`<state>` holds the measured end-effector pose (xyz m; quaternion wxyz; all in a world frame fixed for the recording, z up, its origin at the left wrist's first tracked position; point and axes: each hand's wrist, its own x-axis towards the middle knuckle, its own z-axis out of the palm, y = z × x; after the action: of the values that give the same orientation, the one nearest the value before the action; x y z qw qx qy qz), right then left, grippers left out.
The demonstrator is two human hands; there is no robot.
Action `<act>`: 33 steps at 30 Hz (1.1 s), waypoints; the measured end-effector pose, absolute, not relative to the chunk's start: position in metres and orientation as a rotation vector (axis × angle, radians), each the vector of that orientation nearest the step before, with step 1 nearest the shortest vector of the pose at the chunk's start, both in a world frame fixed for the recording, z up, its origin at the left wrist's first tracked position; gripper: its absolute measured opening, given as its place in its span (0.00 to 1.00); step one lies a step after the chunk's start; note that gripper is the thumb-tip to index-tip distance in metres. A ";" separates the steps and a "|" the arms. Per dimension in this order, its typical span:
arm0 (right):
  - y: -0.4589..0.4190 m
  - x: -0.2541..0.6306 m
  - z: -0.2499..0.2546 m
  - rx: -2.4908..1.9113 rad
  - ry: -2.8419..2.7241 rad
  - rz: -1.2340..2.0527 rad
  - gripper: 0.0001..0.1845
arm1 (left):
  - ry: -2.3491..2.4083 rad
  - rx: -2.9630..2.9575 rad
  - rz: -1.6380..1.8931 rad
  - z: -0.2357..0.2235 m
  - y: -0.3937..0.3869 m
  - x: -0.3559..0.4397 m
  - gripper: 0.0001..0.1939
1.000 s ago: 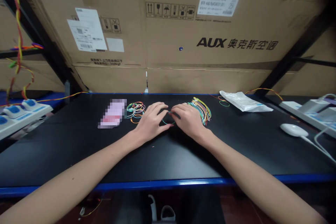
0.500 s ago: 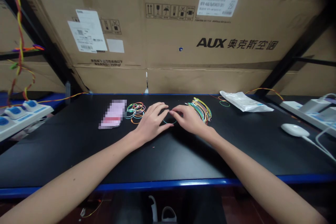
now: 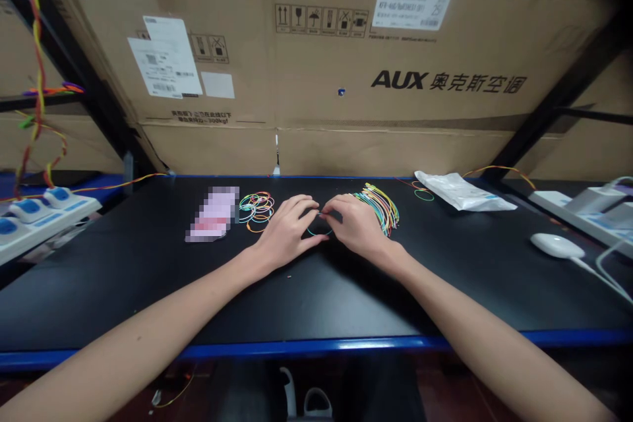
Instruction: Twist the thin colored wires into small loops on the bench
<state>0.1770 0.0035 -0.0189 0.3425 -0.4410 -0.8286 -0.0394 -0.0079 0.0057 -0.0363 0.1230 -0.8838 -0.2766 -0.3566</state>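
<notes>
A thin green wire [image 3: 311, 232] curves below my fingertips, between the two hands over the black table. My left hand [image 3: 287, 229] has its fingers bent round the wire near one end, with the thumb held apart below. Close beside it, my right hand [image 3: 357, 224] pinches the wire between thumb and index finger. The fingertips almost meet, and the wire ends are mostly hidden there. Coiled coloured wire loops [image 3: 256, 210] lie left of my left hand. Behind my right hand is a bundle of straight coloured wires [image 3: 384, 206].
A blurred-out pink phone-like object [image 3: 213, 214] lies at left. A white plastic bag [image 3: 459, 192] and a white mouse-shaped device [image 3: 556, 245] are at right. Power strips [image 3: 44, 221] sit at the sides. A cardboard wall [image 3: 316, 105] closes the back; a blue edge [image 3: 321, 345] runs in front.
My right hand's fingers have curled slightly more at the pinch. Otherwise the hands and the wire stay almost in place.
</notes>
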 end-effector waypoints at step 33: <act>0.002 0.174 -0.022 -1.242 -2.137 -0.052 0.04 | -0.814 -2.630 -1.051 -0.036 0.005 -0.008 0.17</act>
<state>0.1741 0.0016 -0.0222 0.3287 -0.4745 -0.8163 -0.0200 -0.0083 0.0051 -0.0361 0.0972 -0.8883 -0.2748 -0.3550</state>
